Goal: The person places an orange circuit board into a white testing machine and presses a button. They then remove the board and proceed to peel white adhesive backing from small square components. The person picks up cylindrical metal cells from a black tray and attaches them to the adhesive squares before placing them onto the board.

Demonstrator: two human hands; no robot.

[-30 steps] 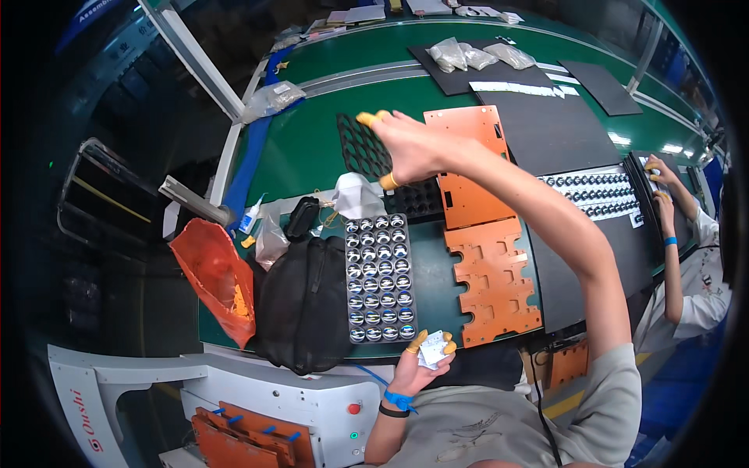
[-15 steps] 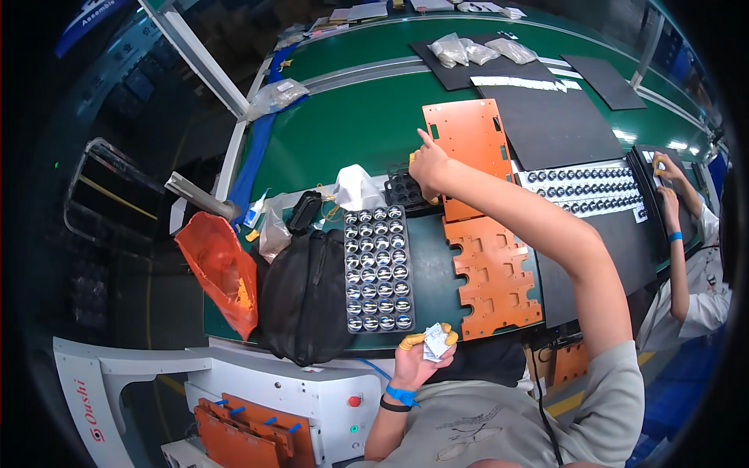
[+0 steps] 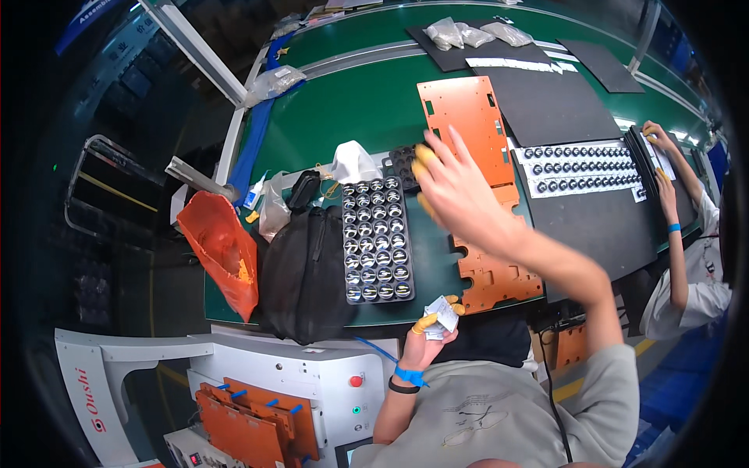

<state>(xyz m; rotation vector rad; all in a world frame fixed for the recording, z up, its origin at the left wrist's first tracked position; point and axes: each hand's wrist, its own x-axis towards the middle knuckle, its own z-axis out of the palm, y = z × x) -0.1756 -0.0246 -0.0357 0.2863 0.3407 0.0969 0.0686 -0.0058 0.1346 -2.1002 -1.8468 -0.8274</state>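
My left hand point(image 3: 424, 349), with yellow finger cots, pinches a few small white paper pieces point(image 3: 442, 314) near the front edge of the table. Over the orange plates my right hand point(image 3: 468, 195) is raised, slightly blurred, its fingers stretched apart and nothing seen in them. Beneath it lie a flat orange plate point(image 3: 460, 97) and a nearer orange plate with cutouts point(image 3: 499, 285), partly covered by my forearm. Left of them stands a dark tray point(image 3: 410, 269) with rows of shiny round lens-like parts. A smaller black tray point(image 3: 403, 160) sits behind it, partly hidden by my right hand.
A black bag point(image 3: 300, 273) and an orange-red sack point(image 3: 211, 234) lie at the left. White strips with black round parts point(image 3: 581, 168) rest on dark boards at the right, near a co-worker's hands point(image 3: 662, 160). Plastic bags point(image 3: 476, 35) lie farther back.
My right hand has moved back toward me and right from beside the small black tray, its fingers spreading. The left hand keeps the paper pieces. The whole view has shifted slightly.
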